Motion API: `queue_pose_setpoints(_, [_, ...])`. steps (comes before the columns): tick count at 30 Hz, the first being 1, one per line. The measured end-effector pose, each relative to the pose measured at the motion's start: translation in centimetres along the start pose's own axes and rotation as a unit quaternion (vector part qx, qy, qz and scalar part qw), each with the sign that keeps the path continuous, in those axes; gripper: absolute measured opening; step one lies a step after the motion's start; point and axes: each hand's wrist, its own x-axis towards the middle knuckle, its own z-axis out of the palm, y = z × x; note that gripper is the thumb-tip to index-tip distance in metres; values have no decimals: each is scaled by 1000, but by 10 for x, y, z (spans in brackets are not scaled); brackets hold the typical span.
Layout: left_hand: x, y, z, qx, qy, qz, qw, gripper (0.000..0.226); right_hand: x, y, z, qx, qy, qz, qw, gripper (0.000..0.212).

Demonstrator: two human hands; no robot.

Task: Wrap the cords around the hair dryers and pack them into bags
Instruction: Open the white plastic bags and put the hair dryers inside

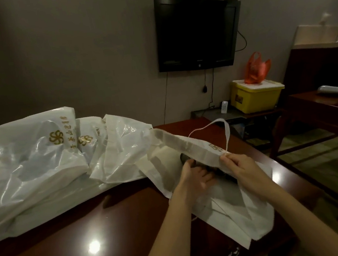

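A white bag [229, 208] with a gold logo lies open on the dark wooden table [116, 232]. My right hand [239, 163] pinches the bag's upper rim by its drawstring and lifts it. My left hand [195, 176] reaches into the mouth and holds a dark hair dryer [185, 157], mostly hidden inside the bag. Its cord is not visible.
Several white plastic bags [43, 160] with gold logos are piled on the table's left half. A wall TV [195, 32] hangs behind. A yellow box [256, 96] with an orange bag [256, 69] stands on a low stand at right, beside another wooden table [327, 106].
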Motion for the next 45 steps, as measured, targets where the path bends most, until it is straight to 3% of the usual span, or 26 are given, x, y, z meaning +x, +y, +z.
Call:
queue_pose_setpoints(4, [-29, 21, -22, -30, 34, 19, 999, 64, -11, 10, 18, 33, -76, 29, 996, 40])
queue_pose_setpoints(7, [-55, 43, -62, -96, 112, 100, 984, 50, -17, 16, 38, 43, -146, 58, 987, 44])
queue_pose_setpoints(10, [-87, 61, -71, -63, 212, 266, 938, 28, -17, 37, 64, -154, -200, -37, 967, 86])
queue_pose_setpoints(12, [-102, 63, -56, 95, 261, 361, 890, 22, -19, 42, 72, -241, -208, -65, 946, 95])
queue_pose_setpoints(14, [-100, 56, -36, 292, 219, 394, 843, 22, -22, 42, 75, -256, -206, -66, 942, 96])
queue_pose_setpoints(16, [-79, 42, -26, 523, 157, 325, 772, 24, -26, 40, 74, -245, -221, -62, 942, 86])
queue_pose_setpoints(19, [-51, 11, -40, 776, 140, 150, 596, 40, -21, 31, 60, -128, -217, -19, 968, 52])
queue_pose_setpoints(21, [-42, -7, -58, 807, 130, 133, 560, 49, -16, 36, 55, -153, -137, -39, 978, 45])
queue_pose_setpoints(23, [-39, -13, -67, 800, 129, 148, 567, 51, -15, 42, 60, -254, -123, -64, 957, 60])
queue_pose_setpoints(26, [-40, -4, -66, 810, 115, 127, 561, 50, -22, 50, 77, -274, -154, -59, 948, 87])
queue_pose_setpoints(29, [-44, 3, -66, 809, 87, 114, 570, 50, -29, 45, 91, -283, -102, -32, 953, 63])
queue_pose_setpoints(31, [-46, 3, -68, 774, 92, 132, 613, 50, -29, 46, 100, -342, -65, -5, 937, 59])
queue_pose_setpoints(33, [-53, 0, -67, 728, 124, 155, 656, 50, -23, 47, 108, -374, -58, 52, 924, 71])
queue_pose_setpoints(36, [-66, -7, -71, 698, 151, 189, 674, 57, -20, 32, 113, -347, -26, 62, 935, 66])
queue_pose_setpoints(38, [-75, -13, -70, 621, 146, 215, 740, 67, -29, 12, 108, -294, -67, 33, 953, 49])
queue_pose_setpoints(40, [-80, -15, -62, 497, 149, 233, 822, 77, -41, -5, 88, -160, -142, 35, 976, 34])
queue_pose_setpoints(41, [-79, -15, -58, 451, 166, 227, 847, 79, -45, -11, 75, -108, -176, 32, 978, 33])
queue_pose_setpoints(43, [-76, -13, -49, 410, 196, 209, 866, 77, -37, -9, 44, -115, -117, -14, 986, 28])
queue_pose_setpoints(45, [-69, -13, -43, 401, 220, 197, 867, 75, -20, 10, 16, -263, -30, 1, 964, 42])
